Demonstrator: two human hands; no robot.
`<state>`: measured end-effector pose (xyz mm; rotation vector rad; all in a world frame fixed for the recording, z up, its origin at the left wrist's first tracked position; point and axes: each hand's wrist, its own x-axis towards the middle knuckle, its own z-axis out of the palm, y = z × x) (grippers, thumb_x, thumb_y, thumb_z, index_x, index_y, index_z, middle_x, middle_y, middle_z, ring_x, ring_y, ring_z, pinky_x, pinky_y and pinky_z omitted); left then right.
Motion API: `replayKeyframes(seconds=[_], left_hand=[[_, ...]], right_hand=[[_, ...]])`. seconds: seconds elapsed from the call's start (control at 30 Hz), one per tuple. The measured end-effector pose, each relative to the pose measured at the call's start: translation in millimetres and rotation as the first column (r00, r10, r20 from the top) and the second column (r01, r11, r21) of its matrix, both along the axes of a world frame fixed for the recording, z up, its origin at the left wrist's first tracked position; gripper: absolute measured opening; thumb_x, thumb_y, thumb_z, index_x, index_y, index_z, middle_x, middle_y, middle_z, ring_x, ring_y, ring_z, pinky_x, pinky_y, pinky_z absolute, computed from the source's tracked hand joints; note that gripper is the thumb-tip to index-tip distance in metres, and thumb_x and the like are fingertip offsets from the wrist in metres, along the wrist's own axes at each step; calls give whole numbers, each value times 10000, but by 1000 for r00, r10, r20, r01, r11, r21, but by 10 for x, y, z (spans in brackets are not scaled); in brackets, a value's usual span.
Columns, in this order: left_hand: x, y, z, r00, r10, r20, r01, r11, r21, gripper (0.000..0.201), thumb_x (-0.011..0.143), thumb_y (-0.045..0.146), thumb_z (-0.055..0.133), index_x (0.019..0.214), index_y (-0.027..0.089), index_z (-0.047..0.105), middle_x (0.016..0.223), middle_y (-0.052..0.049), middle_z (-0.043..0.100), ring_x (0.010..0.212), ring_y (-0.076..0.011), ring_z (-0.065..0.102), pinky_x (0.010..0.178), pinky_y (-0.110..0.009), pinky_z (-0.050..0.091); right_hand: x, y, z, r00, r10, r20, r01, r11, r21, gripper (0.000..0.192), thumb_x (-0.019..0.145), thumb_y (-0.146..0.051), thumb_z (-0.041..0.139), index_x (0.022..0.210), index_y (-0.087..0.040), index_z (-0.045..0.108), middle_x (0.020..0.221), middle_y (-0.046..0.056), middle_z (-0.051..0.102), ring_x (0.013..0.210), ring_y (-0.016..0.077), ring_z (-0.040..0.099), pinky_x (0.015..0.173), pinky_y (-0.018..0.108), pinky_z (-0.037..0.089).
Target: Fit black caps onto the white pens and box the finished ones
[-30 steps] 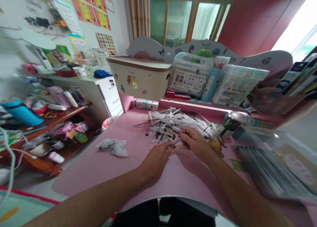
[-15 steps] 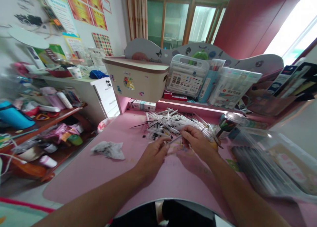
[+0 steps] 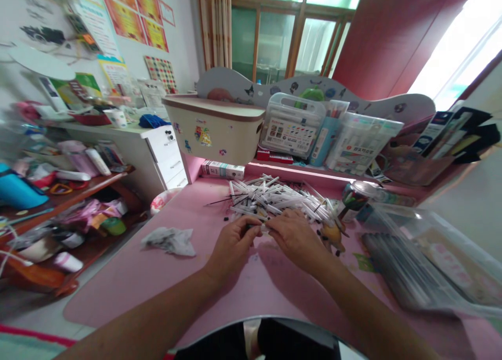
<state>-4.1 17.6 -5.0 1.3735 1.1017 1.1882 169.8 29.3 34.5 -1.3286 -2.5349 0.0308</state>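
Observation:
My left hand and my right hand meet at their fingertips over the pink desk, both pinched on one small pen held level between them. Just beyond the fingers lies a heap of white pens with black caps and loose black bits around it. A thin black refill sticks out of the heap to the left.
A crumpled tissue lies left of my hands. A cream storage box, marker cases and a small carton line the back shelf. A tin of pencils and a clear plastic sleeve are on the right. Cluttered shelves stand left.
My hands have drawn closer together and lower toward the desk; the pen, earlier slanted between them, is now held level at the fingertips. The view shifted slightly.

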Motion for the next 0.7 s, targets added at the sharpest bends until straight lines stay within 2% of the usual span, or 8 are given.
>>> replayKeyframes(seconds=[0.13,0.23,0.3,0.33,0.4,0.47,0.6,0.7], left_hand=[[-4,-1,22,995,20,100,-22,1000,17,205,819,282,636,995,180,614,761,-3,648,586,-112,518,537,-220,421],[0,-3,37,986,42,161,-47,999,27,336,830,286,634,1138,195,534,753,19,634,585,-109,509,523,-207,405],[3,-10,50,981,56,187,-59,998,13,363,841,295,628,1170,200,507,758,27,622,577,-104,486,508,-197,396],[5,-16,58,979,58,197,-59,998,2,362,839,296,630,1165,201,505,762,28,618,575,-102,478,502,-193,394],[10,-35,78,975,67,214,-63,998,-23,362,830,297,634,1156,203,509,760,33,606,576,-100,466,492,-187,391],[17,-58,104,975,70,213,-60,997,-52,359,824,299,630,1150,204,514,750,37,595,568,-98,456,482,-182,387],[34,-95,149,983,62,172,-47,995,-91,360,806,294,630,1135,193,522,724,41,585,534,-87,441,469,-174,377],[51,-106,150,987,55,150,-41,995,-89,360,803,290,633,1133,190,529,716,41,579,524,-81,439,468,-167,372]], right_hand=[[-5,17,32,1000,14,-5,-14,1000,-17,150,927,-150,564,913,-173,712,906,76,686,910,222,586,839,343,421],[74,28,154,998,-7,-63,8,1000,10,171,912,-130,540,929,-156,708,943,96,682,946,228,592,867,343,444],[201,1,314,980,-70,-188,82,995,53,300,899,-121,512,1156,-164,662,968,94,686,894,207,605,842,332,467],[294,-25,416,958,-109,-264,133,988,75,433,890,-124,503,1314,-176,574,957,82,686,829,188,607,801,317,479],[539,-98,647,916,-162,-366,208,974,88,687,885,-152,494,1538,-218,292,896,39,671,691,153,581,707,282,483],[857,-183,878,902,-203,-381,263,958,112,777,882,-195,504,1580,-238,165,835,7,651,630,140,562,662,265,478],[1632,-330,1169,862,-452,-229,483,869,104,764,844,-254,565,1553,-276,281,855,18,676,649,157,595,655,282,470],[2200,-400,1152,776,-624,-93,630,773,77,697,823,-222,612,1492,-261,418,787,31,695,659,184,620,689,320,460]])
